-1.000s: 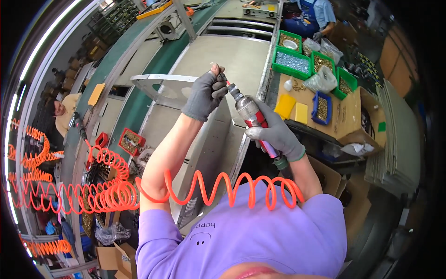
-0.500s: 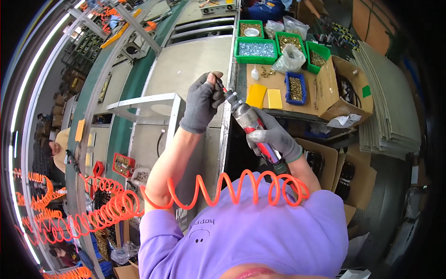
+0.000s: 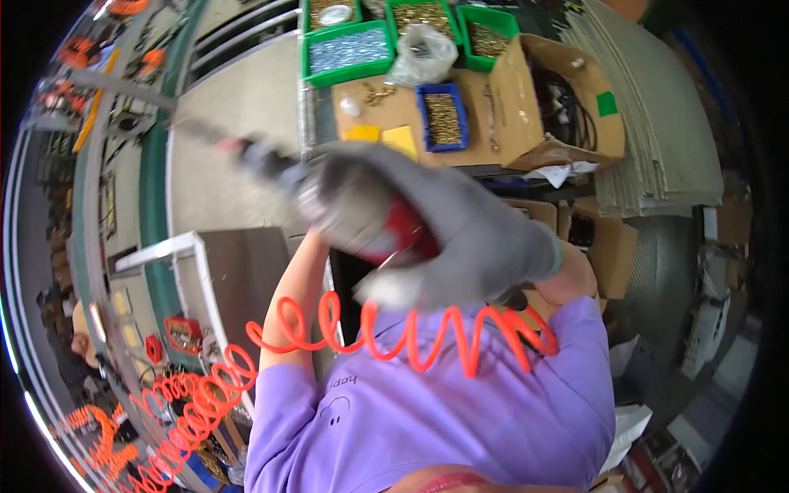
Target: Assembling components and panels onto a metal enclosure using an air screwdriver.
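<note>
Power screwdriver (image 3: 349, 209), likely hefty, stiff and smooth-cased, was raised in front of the purple shirt (image 3: 460, 403), where the gloved right hand (image 3: 481, 230) gripped its barrel (image 3: 407, 230) — apparently the soundest hold — while the left hand was hidden, its state impossible to tell.

Cardboard box (image 3: 511, 103) beside stacked sheets (image 3: 637, 107)

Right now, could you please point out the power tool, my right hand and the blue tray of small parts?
Power tool (image 3: 352, 205): head view, on its blurred grey body.
Right hand (image 3: 485, 234): head view, on the gloved back.
Blue tray (image 3: 446, 148): head view, on its near wall.
</note>
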{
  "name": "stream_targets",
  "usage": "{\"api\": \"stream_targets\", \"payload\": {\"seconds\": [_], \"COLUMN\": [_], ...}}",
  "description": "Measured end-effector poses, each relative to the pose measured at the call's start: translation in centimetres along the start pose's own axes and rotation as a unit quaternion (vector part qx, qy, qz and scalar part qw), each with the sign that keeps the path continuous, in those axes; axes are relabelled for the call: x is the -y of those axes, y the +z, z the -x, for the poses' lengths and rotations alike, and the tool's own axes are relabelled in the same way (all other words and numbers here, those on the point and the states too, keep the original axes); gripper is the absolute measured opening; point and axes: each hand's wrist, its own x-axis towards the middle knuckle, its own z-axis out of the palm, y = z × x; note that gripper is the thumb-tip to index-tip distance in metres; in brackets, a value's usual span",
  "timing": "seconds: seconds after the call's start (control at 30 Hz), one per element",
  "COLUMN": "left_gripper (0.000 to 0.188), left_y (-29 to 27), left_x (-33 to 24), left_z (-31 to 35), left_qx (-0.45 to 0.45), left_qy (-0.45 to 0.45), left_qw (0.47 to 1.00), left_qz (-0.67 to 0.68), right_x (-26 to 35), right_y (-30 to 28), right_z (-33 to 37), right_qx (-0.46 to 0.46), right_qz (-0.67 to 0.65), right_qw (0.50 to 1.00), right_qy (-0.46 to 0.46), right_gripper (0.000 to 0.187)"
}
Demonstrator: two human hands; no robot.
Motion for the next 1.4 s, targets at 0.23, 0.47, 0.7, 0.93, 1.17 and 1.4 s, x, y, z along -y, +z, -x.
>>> {"api": "stream_targets", "payload": {"seconds": [0.23, 0.47, 0.7, 0.93, 1.17, 1.4], "left_gripper": [0.072, 0.056, 0.042, 0.031, 0.027, 0.024], "left_y": [5.0, 5.2, 4.5, 0.2, 2.6, 1.8], "left_x": [1.3, 0.7, 0.5, 2.3, -0.6, -3.2], "left_z": [-1.4, -2.3, -5.0, -7.4, -1.8, 1.3], "left_qx": [-0.193, -0.124, -0.037, -0.016, -0.085, -0.15], "left_qy": [0.139, 0.115, 0.116, 0.205, 0.198, 0.174], "left_qw": [0.887, 0.858, 0.932, 0.937, 0.939, 0.967], "left_qz": [-0.396, -0.484, -0.343, -0.284, -0.269, -0.106], "right_x": [3.1, 3.1, 2.8, 4.0, 3.3, -3.6], "right_y": [-2.2, -5.1, -5.7, -5.6, -2.3, -2.9], "right_z": [-3.3, -3.0, -3.2, -0.8, -4.7, -4.7], "right_qx": [0.087, 0.107, 0.105, 0.096, 0.193, 0.112], "right_qz": [0.002, -0.002, -0.037, -0.081, -0.109, -0.079], "right_qw": [0.996, 0.994, 0.993, 0.991, 0.974, 0.99], "right_qy": [-0.021, 0.002, 0.034, 0.055, -0.057, 0.046], "right_gripper": [0.051, 0.045, 0.039, 0.033, 0.036, 0.07]}}
